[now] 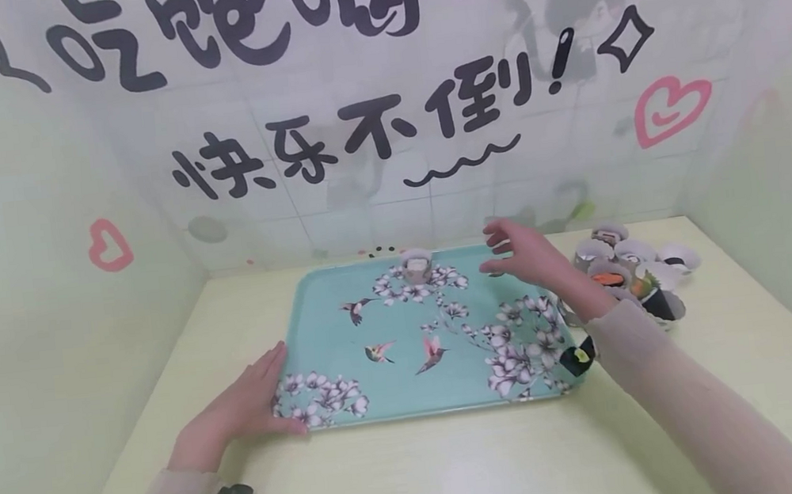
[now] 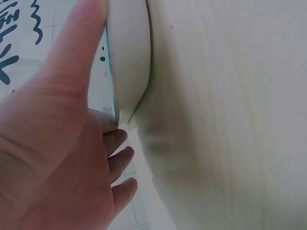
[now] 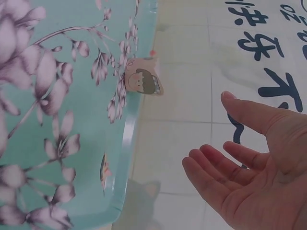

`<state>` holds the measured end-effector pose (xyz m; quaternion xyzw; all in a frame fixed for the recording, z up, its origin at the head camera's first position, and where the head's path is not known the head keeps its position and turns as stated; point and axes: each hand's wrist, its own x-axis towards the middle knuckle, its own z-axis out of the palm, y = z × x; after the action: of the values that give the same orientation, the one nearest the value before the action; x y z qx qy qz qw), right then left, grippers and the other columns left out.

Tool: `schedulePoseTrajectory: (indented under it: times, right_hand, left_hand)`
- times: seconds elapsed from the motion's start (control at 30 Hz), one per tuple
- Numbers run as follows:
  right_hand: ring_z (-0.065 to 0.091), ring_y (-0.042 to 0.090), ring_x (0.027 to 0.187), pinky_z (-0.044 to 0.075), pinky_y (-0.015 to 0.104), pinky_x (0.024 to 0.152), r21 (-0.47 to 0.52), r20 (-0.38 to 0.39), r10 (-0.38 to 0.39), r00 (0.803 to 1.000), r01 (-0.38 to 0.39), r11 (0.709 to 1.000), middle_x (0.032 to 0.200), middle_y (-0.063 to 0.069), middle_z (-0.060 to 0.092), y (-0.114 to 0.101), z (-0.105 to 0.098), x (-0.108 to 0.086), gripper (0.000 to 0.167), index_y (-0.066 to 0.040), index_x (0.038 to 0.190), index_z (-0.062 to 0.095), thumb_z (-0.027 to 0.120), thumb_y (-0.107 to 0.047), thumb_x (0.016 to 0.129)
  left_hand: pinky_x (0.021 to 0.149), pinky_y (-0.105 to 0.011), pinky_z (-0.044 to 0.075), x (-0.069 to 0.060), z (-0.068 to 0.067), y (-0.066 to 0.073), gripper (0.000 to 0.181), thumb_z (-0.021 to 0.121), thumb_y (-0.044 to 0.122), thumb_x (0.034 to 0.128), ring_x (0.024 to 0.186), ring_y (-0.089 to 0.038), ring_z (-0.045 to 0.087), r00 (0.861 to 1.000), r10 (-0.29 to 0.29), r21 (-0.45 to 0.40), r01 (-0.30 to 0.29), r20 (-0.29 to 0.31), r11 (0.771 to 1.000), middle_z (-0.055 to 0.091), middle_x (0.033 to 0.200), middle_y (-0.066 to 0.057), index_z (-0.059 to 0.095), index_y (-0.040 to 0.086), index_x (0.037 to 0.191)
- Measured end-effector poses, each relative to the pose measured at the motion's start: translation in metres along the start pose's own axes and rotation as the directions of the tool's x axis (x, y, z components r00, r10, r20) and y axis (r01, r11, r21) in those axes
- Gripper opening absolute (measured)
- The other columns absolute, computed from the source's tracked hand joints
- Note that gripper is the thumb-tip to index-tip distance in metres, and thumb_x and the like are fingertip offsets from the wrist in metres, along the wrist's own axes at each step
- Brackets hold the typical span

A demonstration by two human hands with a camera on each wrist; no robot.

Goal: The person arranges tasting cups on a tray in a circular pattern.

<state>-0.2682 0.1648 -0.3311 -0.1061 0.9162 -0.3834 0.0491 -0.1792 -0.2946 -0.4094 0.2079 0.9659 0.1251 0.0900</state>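
Note:
A turquoise tray printed with flowers and birds lies on the table. My left hand touches its near left corner, thumb along the front edge and fingers along the left side. In the left wrist view, the thumb lies by the rim and the fingertips are loosely bent. Over the tray's far right part, my right hand hovers with spread, relaxed fingers and holds nothing. A small whitish cup-like piece with a cartoon face stands near the far edge. A thin dark-and-orange shape shows near the tray's corner; its kind is unclear.
Several small whitish cup-like pieces, some with sushi-like tops, cluster on the table right of the tray, beside my right forearm. A white wall with black lettering rises behind the table; pale walls stand at both sides.

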Motion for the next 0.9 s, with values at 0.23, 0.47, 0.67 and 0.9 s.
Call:
schedulePoseTrajectory:
  times: [0.23, 0.47, 0.67, 0.9]
  right_hand:
    - [0.051, 0.042, 0.132, 0.051, 0.053, 0.106, 0.019, 0.016, -0.023, 1.000, 0.022, 1.000, 0.140, 0.024, 0.053, 0.012, -0.002, -0.019, 0.063, -0.002, 0.144, 0.041, 0.072, -0.021, 0.092]
    - [0.053, 0.043, 0.130, 0.052, 0.052, 0.104, -0.001, 0.012, -0.036, 0.999, 0.036, 0.999, 0.140, 0.026, 0.053, 0.019, -0.004, -0.036, 0.061, 0.001, 0.143, 0.042, 0.071, -0.019, 0.093]
    - [0.054, 0.042, 0.129, 0.052, 0.052, 0.104, 0.000, -0.016, -0.028, 0.999, 0.028, 1.000, 0.138, 0.025, 0.055, 0.029, -0.009, -0.051, 0.060, 0.001, 0.142, 0.045, 0.072, -0.018, 0.092]
    - [0.052, 0.047, 0.131, 0.051, 0.056, 0.105, -0.010, -0.012, -0.009, 1.000, 0.009, 1.000, 0.140, 0.029, 0.052, 0.044, -0.019, -0.069, 0.060, 0.004, 0.142, 0.044, 0.071, -0.018, 0.093]
  left_hand:
    - [0.119, -0.066, 0.022, 0.001, -0.002, 0.001, 0.137, 0.085, 0.062, 0.0612, 0.146, -0.055, 0.021, 1.000, -0.001, -0.007, 0.001, 0.001, 1.000, 0.017, 0.160, -0.035, 0.016, -0.014, 0.152]
    - [0.118, -0.067, 0.023, 0.001, 0.002, 0.001, 0.137, 0.085, 0.061, 0.0609, 0.145, -0.056, 0.021, 1.000, 0.004, -0.008, -0.004, -0.003, 1.000, 0.018, 0.159, -0.036, 0.016, -0.016, 0.151]
    - [0.118, -0.067, 0.024, 0.001, 0.000, 0.003, 0.137, 0.085, 0.061, 0.0607, 0.145, -0.055, 0.022, 1.000, 0.004, 0.001, -0.004, -0.009, 1.000, 0.019, 0.159, -0.035, 0.017, -0.016, 0.151]
    - [0.119, -0.066, 0.024, 0.001, 0.000, 0.003, 0.137, 0.085, 0.062, 0.0609, 0.145, -0.055, 0.022, 1.000, -0.010, -0.002, 0.010, -0.005, 1.000, 0.018, 0.160, -0.035, 0.017, -0.015, 0.152]
